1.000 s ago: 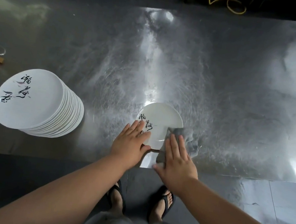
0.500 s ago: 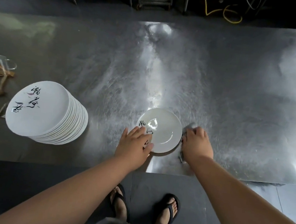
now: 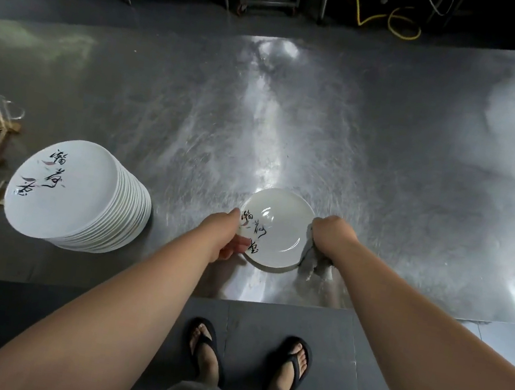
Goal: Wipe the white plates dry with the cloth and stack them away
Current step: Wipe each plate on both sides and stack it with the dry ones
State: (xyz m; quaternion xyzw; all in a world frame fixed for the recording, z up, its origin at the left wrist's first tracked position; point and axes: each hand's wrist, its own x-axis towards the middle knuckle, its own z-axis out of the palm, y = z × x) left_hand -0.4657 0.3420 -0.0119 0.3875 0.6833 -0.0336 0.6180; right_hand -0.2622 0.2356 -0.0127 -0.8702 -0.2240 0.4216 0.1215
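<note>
head view: white plate (image 3: 277,230) at the near edge of the table (image 3: 382,178), stack (image 3: 69,193) at its 9 o'clock.
your left hand (image 3: 226,235) curls round its 9 o'clock rim; your right hand (image 3: 330,237) fists the cloth (image 3: 312,262) at 3 o'clock. stiff, likely slick and breakable: grip the rim.

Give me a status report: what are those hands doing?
Left hand grips the plate at its left rim. Right hand grips the cloth against the right rim. Stack of plates stands apart, left.
</note>
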